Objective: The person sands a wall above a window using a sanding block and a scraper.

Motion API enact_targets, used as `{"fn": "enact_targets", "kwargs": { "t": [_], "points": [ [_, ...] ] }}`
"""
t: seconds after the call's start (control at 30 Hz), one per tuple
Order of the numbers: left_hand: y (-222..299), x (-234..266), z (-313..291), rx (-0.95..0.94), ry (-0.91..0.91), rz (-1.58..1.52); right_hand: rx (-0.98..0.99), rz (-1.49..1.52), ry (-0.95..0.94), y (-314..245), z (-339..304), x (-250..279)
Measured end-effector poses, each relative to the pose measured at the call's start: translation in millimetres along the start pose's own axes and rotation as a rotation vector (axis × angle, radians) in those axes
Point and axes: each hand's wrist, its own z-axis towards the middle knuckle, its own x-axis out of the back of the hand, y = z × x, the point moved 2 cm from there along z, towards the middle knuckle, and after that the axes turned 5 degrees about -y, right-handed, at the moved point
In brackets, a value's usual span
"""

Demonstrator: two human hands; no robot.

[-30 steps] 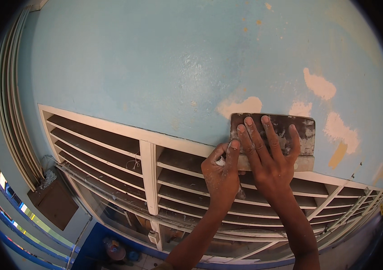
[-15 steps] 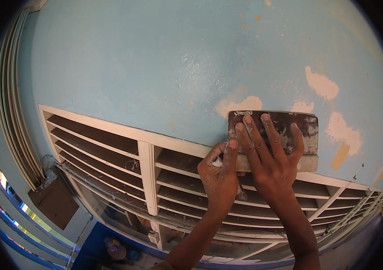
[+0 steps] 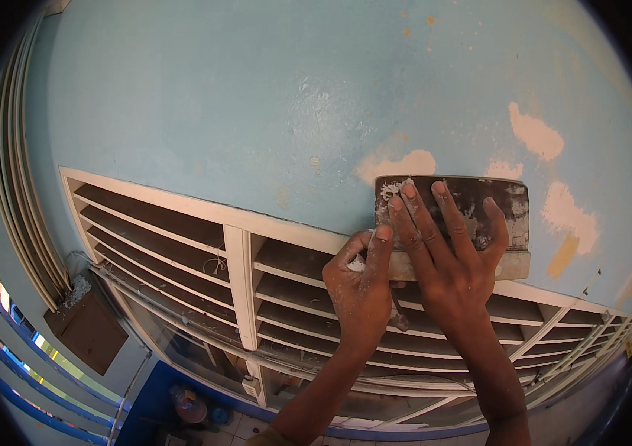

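Note:
My right hand (image 3: 455, 275) lies over a wide dark scraper blade (image 3: 510, 204) with a pale lower edge, smeared with white filler. Its fingers spread across the face; the thumb is hidden, probably gripping from behind. My left hand (image 3: 360, 286) is closed at the blade's left edge, dusted white. A slim tool (image 3: 400, 321) with a dark rounded end pokes out below it, mostly hidden by the fingers. Something white (image 3: 357, 264) shows between thumb and fingers. Flaky white filler (image 3: 394, 190) sits at the blade's upper left corner. The blade is held in front of a light blue wall (image 3: 204, 97).
Pale filler patches (image 3: 535, 132) mark the wall around the blade. Below runs a white louvred frame (image 3: 238, 282) with dusty slats. At left are a bundle of pipes (image 3: 10, 156), a brown box (image 3: 87, 327) and blue railings (image 3: 30, 379). Tiled floor (image 3: 245, 430) lies far below.
The view has shifted slightly. More white flaky filler shows at the blade's upper left corner. Both hands keep nearly the same hold, and the blade has risen a little in view.

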Motion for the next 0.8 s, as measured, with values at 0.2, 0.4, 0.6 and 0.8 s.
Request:
{"fn": "enact_targets", "kwargs": {
  "t": [0.2,0.4,0.6,0.8],
  "points": [
    [-1.8,0.2,2.5,-0.064,-0.012,0.053,-0.002,-0.014,0.008,-0.8,-1.8,-3.5],
    [-2.2,3.1,4.4,-0.07,-0.03,0.068,-0.009,-0.002,0.022,-3.0,-3.1,-5.2],
    [0.3,-1.3,3.6,-0.107,0.035,0.143,-0.047,0.024,0.043,-2.4,0.7,-2.7],
    [2.7,2.0,2.3,0.027,-0.026,0.062,-0.055,0.021,0.02,-2.3,-2.1,-3.3]
  ]
}}
